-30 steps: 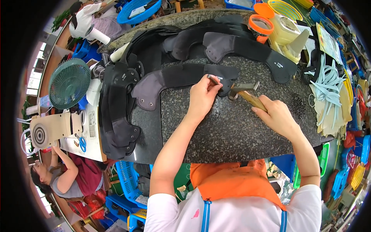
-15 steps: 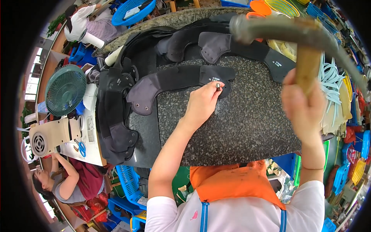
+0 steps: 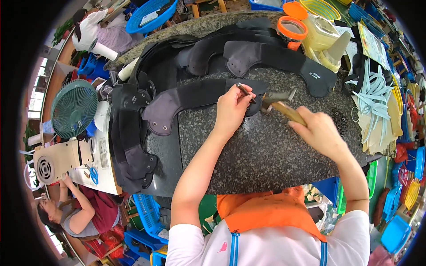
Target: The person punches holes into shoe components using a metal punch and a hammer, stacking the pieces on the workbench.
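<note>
A black curved padded strip (image 3: 199,94) with a grey end lies across the dark speckled stone slab (image 3: 266,150). Two metal eyelets show in its grey left end. Pinched in my left hand (image 3: 230,108) is a short metal punch (image 3: 242,89), tilted, its lower end at the strip's rounded right end. The fingers hide part of that end. My right hand (image 3: 320,131) grips the wooden handle of a hammer (image 3: 289,113). The metal head is low over the slab, just right of the punch; whether it touches anything I cannot tell.
More black strips are heaped along the back (image 3: 213,48) and the left side (image 3: 128,133). Small dark rings (image 3: 341,122) lie at the slab's right, beside pale blue straps (image 3: 372,97). An orange-rimmed jar (image 3: 292,30) stands behind. A green fan (image 3: 74,108) and a seated person (image 3: 80,206) are at left.
The hammer has come down from high on the right to beside the punch, with my right hand moving left. The punch now leans more to the left, showing its side.
</note>
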Available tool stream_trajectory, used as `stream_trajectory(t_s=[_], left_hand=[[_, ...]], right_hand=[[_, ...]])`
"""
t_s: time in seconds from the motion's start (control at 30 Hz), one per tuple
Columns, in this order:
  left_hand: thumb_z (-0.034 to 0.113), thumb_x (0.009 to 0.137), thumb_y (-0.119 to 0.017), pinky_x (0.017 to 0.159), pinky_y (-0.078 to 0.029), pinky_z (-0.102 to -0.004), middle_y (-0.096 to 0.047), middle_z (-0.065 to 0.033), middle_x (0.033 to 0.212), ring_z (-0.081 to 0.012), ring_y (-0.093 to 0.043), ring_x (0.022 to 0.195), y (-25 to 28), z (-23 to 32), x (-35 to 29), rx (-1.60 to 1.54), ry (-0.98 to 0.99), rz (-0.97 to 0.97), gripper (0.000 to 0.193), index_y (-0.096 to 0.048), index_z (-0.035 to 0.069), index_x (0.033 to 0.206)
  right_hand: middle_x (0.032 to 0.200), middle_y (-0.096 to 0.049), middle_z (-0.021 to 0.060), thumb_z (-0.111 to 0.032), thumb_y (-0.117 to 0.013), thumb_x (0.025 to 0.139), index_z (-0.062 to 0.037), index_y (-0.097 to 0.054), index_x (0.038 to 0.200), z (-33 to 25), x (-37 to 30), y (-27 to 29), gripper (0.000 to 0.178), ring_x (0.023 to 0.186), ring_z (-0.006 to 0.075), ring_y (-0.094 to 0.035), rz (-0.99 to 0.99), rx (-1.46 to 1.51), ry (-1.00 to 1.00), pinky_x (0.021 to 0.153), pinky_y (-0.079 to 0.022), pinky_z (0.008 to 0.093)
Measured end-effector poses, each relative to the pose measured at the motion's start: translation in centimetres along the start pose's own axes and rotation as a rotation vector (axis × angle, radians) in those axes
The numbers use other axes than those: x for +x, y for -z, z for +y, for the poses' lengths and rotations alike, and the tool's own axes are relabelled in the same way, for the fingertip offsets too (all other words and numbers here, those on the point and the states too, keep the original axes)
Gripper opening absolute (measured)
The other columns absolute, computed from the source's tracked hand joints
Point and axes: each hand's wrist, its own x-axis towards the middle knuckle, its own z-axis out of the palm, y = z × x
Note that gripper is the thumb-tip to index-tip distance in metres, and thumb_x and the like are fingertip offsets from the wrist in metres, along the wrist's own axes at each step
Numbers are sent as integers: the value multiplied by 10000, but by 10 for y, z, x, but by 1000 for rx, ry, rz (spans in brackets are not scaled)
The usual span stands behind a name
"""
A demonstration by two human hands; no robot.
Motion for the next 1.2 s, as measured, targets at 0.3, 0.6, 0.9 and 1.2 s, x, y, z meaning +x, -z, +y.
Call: stream_trajectory(t_s=[0.3, 0.6, 0.9, 1.2], left_hand=[[22, 914, -651, 706, -539, -256, -733, -71, 857, -107, -695, 770, -10, 2, -5, 424, -304, 40, 113, -637, 3, 1024], [82, 915, -651, 642, -588, -268, -620, -82, 1043, -132, -672, 806, 5, 0, 21, 264, -135, 98, 109, -639, -16, 961], [221, 866, -693, 687, -519, -379, -606, -147, 921, -280, -666, 795, 54, 20, 14, 881, -219, 88, 237, -638, -9, 852], [100, 863, -700, 787, -526, -353, -603, -176, 1173, -258, -663, 867, 131, 36, -25, 602, -369, 732, 110, -711, -2, 903]], right_hand=[[654, -568, 133, -202, -635, 936, -16, -543, 1002, -34, 4, 52, 218, 565, 220, -600, 485, 227, 156, 531, -466, 374], [669, -626, 184, -292, -603, 950, -34, -497, 951, 11, 21, -15, 279, 645, 407, -638, 45, -97, 78, 592, -510, 504], [649, -627, 163, -318, -621, 933, -42, -510, 909, -13, 37, -20, 298, 628, 418, -632, -56, -57, 195, 582, -496, 527], [1192, -579, 97, -243, -537, 1021, 21, -499, 1326, -4, 120, -69, 405, 974, 163, -652, 187, 1201, -56, 884, -538, 321]])
